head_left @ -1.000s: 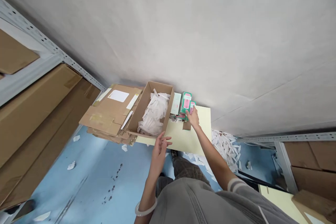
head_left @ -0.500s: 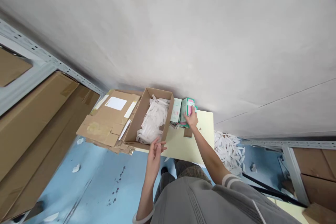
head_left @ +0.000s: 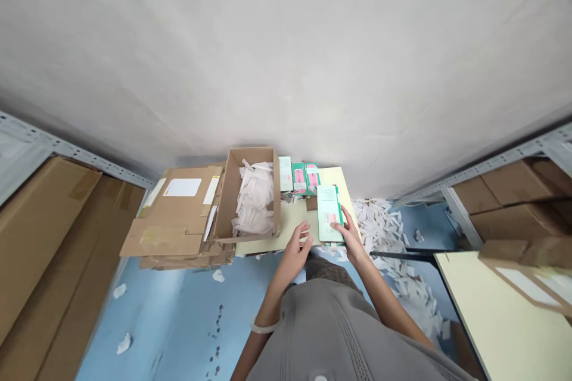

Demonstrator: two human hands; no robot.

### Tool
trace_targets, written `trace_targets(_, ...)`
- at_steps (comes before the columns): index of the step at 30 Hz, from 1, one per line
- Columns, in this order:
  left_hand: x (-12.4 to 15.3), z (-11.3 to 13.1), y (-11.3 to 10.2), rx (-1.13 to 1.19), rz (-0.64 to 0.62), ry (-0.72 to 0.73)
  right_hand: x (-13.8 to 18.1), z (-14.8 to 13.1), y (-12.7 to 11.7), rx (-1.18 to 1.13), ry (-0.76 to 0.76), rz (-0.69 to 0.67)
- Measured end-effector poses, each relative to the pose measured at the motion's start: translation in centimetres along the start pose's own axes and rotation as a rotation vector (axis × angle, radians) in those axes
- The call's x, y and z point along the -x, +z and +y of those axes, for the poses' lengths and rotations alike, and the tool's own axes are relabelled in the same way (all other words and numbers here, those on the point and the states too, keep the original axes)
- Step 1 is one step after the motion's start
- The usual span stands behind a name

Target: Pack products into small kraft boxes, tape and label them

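The long pale box w/ green edges is in the lower middle of the frame, a bit right of center, over the near edge of the table. Its long side runs up and down the pic, w/ one short end to the wall and the other to the person's tummy. The R hand has it: thumb on the top face nr the low end, fingers round the right side, so it's pinched there. Can't see the fingertips under it. Also can't tell if the box is up in the air or partly resting on the table. The L hand is left of the box's low end, just beside it but w/ a small gap. Its fingers are loosely bent and spread a bit, thumb apart, nothing in it. So R hand is nearer, b/c it's on the box; L hand faces the long left side, which no hand covers. Up and left of the box, nr the wall, two pink-and-green boxes stand side by side w/ a pale box next to them, then the big brown carton w/ white paper bits inside.
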State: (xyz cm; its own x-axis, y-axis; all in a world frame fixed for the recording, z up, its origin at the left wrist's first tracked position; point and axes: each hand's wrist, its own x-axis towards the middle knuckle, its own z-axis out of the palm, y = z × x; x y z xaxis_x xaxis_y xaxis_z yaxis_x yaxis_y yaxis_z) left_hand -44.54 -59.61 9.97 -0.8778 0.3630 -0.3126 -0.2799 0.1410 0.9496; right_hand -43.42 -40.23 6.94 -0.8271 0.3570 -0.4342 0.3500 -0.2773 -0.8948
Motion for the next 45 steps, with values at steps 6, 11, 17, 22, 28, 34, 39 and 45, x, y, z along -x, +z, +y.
trace_targets(6, 6.8, -3.1, 0.5, -0.012, -0.19, 0.132, 12.0, 4.2, 2.9, -0.157, -0.116, 0.054)
trace_targets(11, 12.2, -5.8, 0.4, -0.019, -0.265, 0.084, 19.4, 7.3, 2.8, -0.124, -0.159, 0.099)
trace_targets(17, 16.4, -5.6, 3.8, -0.032, -0.56, 0.06, 26.9, 9.1, -0.7, -0.178, -0.173, 0.318)
trace_targets(22, 19.0, -4.0, 8.7, -0.06, -0.821, 0.095, 32.7, 10.1, -4.9, -0.335, -0.241, 0.498)
trace_targets(28, 23.3, -5.0, 18.2, 0.055, -1.04, -0.05, 39.6, 11.8, -13.1, -0.333, -0.355, 0.646)
trace_targets(34, 30.7, -8.2, 30.2, 0.192, -1.081, -0.318, 48.5, 13.2, -25.2, -0.154, -0.367, 0.716)
trace_targets(39, 35.6, -10.5, 37.0, 0.168, -1.144, -0.342, 54.5, 14.7, -32.4, -0.129, -0.36, 0.719)
trace_targets(45, 35.9, -11.6, 41.9, 0.066, -1.102, -0.493, 54.7, 16.4, -36.0, -0.258, -0.319, 0.718)
